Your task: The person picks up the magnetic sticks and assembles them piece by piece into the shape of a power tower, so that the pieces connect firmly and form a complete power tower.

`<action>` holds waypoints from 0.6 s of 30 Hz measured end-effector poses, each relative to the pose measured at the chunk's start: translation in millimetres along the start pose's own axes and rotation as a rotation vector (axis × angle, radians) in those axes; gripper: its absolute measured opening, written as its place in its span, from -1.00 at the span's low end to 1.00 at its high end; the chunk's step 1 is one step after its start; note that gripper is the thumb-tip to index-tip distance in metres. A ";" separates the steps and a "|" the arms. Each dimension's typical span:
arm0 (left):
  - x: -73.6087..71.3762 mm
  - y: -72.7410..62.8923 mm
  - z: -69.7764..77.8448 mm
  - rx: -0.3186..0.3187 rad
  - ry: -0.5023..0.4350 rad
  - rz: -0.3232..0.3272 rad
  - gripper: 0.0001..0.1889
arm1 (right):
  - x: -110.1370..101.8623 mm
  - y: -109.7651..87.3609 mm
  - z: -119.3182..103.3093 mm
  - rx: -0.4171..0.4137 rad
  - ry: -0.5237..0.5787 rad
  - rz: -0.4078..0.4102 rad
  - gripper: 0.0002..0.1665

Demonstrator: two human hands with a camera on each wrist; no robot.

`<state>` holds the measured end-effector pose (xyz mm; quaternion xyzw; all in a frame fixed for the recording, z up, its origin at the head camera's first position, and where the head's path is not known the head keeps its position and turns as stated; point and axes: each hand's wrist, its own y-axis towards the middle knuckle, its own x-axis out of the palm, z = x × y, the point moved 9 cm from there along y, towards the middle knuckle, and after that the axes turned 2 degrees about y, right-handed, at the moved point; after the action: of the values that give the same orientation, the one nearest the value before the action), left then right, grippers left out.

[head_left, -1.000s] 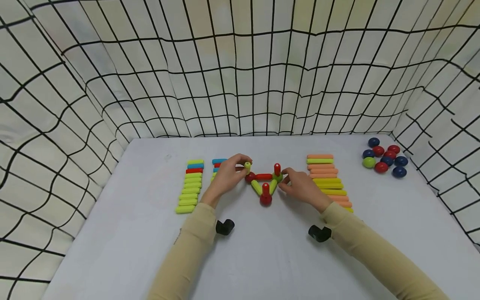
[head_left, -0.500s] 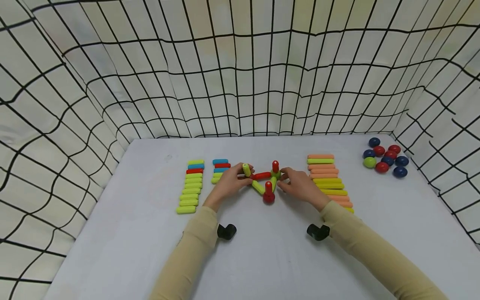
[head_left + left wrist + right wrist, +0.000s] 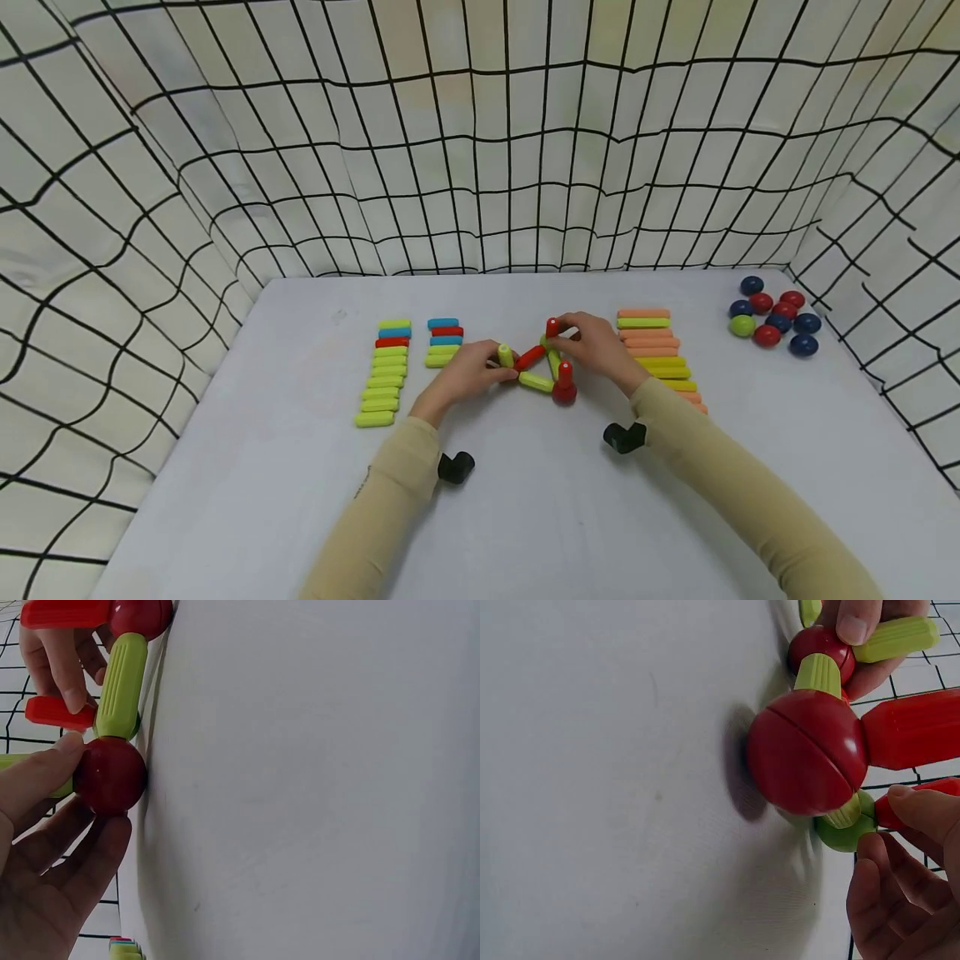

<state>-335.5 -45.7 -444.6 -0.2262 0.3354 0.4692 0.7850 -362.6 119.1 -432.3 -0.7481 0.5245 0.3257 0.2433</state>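
Note:
Between the hands lies a triangular frame of plastic balls and ribbed sticks. At its left corner the left hand grips a dark red ball, thumb on one side and fingers underneath. A lime stick stands up from this ball. At the far corner the right hand pinches an upright red stick where it meets a green ball. The near corner is another red ball with its own red stick upright, touched by neither hand. Lime and red sticks join the corners.
Two columns of short sticks lie left of the frame on the white table. Longer orange and yellow sticks lie right, partly behind the right forearm. Loose balls cluster at the far right. Black netting rises behind.
The frame has turned, its near red ball swinging to the right. The left hand has shifted slightly right and nearer; the right hand has moved away from the body and now pinches the red stick.

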 end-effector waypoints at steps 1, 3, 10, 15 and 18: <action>0.5 -0.2 0.8 0.003 0.008 0.002 -0.87 | 0.2 1.3 0.7 0.002 -0.005 0.001 -0.54; 1.3 -0.2 2.0 0.001 0.018 0.008 -0.87 | 0.3 3.0 1.2 0.017 -0.014 -0.003 -0.52; 4.4 0.2 5.2 -0.019 0.013 0.002 -0.85 | 0.1 5.5 2.6 0.053 -0.027 -0.013 -0.53; 7.1 -1.8 5.4 -0.043 0.000 -0.025 -0.83 | 0.5 4.6 3.2 0.049 -0.009 -0.027 -0.52; 8.2 -2.2 6.4 -0.050 -0.001 -0.032 -0.83 | 1.1 4.2 4.2 0.046 0.009 -0.033 -0.51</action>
<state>-328.7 -37.6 -446.2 -0.2507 0.3198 0.4650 0.7865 -367.3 119.9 -436.1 -0.7523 0.5207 0.3060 0.2633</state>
